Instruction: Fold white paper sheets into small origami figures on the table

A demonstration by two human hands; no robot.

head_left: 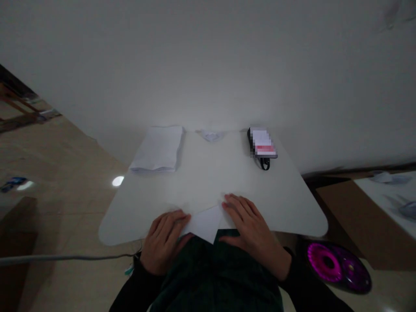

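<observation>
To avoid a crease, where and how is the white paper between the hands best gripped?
Pinch the white paper at its pointed corner, coming from the near side: that tip juts past the edge of the table, so both faces are probably reachable.

The person is wearing a plain black left sleeve (pixel 138 286) and a matching right sleeve (pixel 308 281), which are leaving the left hand (pixel 164 240) and right hand (pixel 251 229) bare. Between them, on the near side, a dark green garment (pixel 216 279) is showing faint darker mottling.
</observation>
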